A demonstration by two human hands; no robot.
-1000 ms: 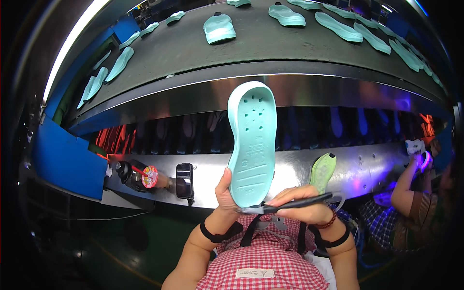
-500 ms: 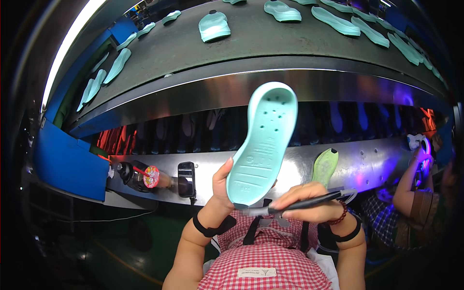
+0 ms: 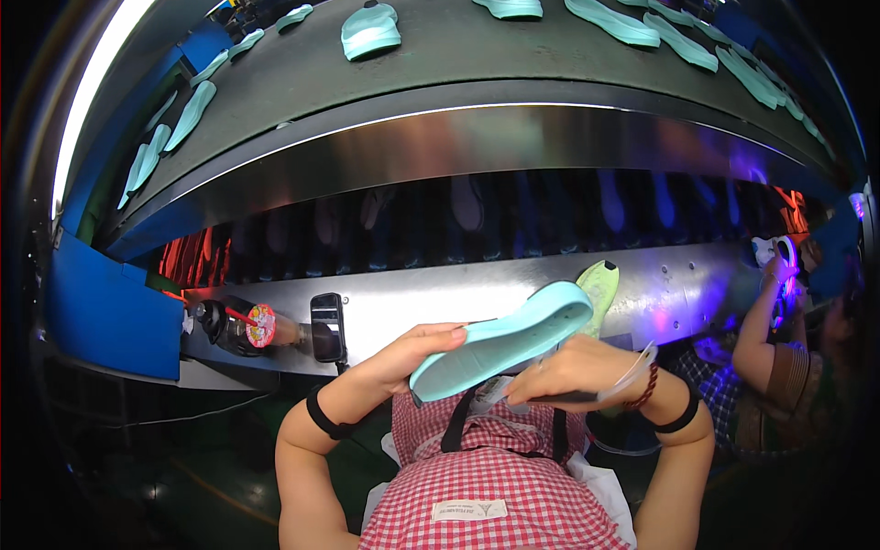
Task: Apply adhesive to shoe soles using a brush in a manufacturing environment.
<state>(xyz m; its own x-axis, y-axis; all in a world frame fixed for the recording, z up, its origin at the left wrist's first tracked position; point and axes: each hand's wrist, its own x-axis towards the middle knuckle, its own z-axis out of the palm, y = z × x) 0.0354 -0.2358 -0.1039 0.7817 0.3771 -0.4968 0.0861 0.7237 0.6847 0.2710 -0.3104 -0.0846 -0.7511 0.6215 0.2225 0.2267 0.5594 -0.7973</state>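
Note:
A light teal shoe sole (image 3: 513, 337) is tilted on its side in front of my apron, its heel end at the lower left and its toe end at the upper right. My left hand (image 3: 412, 356) is closed on it, thumb over the edge near the heel. In my right hand (image 3: 587, 368), just below the sole, is a black pen-shaped tool (image 3: 570, 398) with a clear tube at its rear. The tool's tip is hard to make out against the apron. A light green sole (image 3: 600, 291) lies on the metal bench beyond my right hand.
Several teal soles (image 3: 371, 32) ride on a dark conveyor belt (image 3: 440, 69) behind a metal rail. A phone (image 3: 327, 321), a cup with a red straw (image 3: 262, 325) and a dark bottle (image 3: 213, 319) occupy the metal bench (image 3: 394, 302). Another person's hand (image 3: 779, 269) is at the right.
The sole has come down from upright and turned onto its side, toe now to the upper right. The tool has moved away from the heel, and the view has shifted slightly.

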